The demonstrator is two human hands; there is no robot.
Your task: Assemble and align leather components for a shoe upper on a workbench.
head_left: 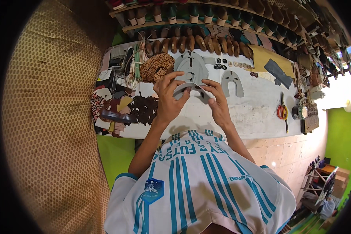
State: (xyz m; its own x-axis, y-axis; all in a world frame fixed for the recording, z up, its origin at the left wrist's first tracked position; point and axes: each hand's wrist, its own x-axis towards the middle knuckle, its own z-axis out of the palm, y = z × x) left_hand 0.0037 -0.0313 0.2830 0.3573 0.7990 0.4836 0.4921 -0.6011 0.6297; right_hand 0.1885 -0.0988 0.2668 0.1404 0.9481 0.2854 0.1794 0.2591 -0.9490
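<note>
Both of my hands hold a curved, U-shaped grey shoe-upper piece above the white tabletop. My left hand grips its left side, thumb beneath and fingers over the top edge. On the other side, my right hand pinches the piece between thumb and fingers. Just beyond lies a stack of similar grey pieces, partly hidden by my left fingers. A single grey U-shaped upper with a small dark tab rests flat to the right.
Brown shoe lasts line the table's back. Left are leopard-print fabric and dark brown scraps. Small dark and pale pieces lie in rows. Scissors, a round tin and a grey scrap are at right.
</note>
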